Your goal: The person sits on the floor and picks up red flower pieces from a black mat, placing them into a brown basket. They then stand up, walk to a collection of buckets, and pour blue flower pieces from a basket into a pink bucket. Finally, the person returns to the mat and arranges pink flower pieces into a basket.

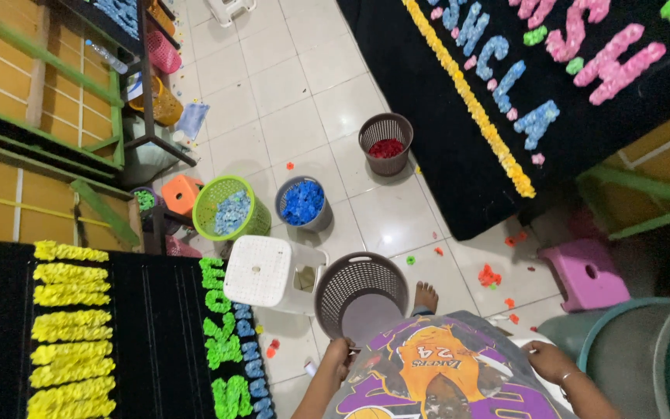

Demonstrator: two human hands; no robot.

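Left hand (337, 358) is curled with fingers pinched at the near rim of the empty grey perforated basket (361, 293); right hand (548, 360) is held low, right of that basket, grip cannot be told. Left of the basket a white plastic stool (261, 271) touches it, beyond it bare glossy tile floor (385, 213) is left open, scattered with coloured paper bits

Grey T-shirt (443, 372), big purple, orange and yellow basketball-player print on front. Thin bangle (565, 378) on right wrist. Forearms bare, no sleeves reaching them. Foot (426, 296) bare.
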